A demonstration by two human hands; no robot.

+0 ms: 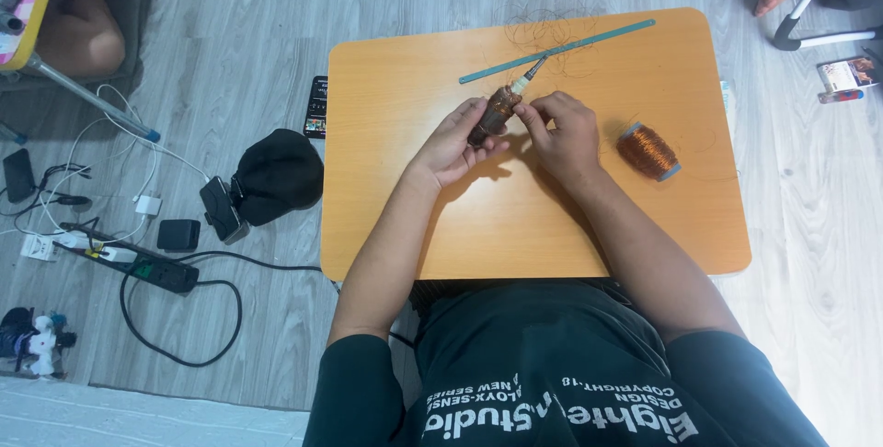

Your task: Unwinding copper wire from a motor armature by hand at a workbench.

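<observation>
Two hands, left hand (452, 145) and right hand (563, 137), pinch the wound rotor (494, 113) between them.

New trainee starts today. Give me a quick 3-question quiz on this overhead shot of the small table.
1. True or false: the copper wire spool lies on the floor.
2. Which hand grips the motor armature? A) left B) right C) neither
3. Fill in: the long teal ruler lies on the ____ side of the orange table.

Key:
1. False, it rests on the table, beside the right hand.
2. A, the left hand holds it; the right fingers touch its upper part.
3. Far.
</observation>
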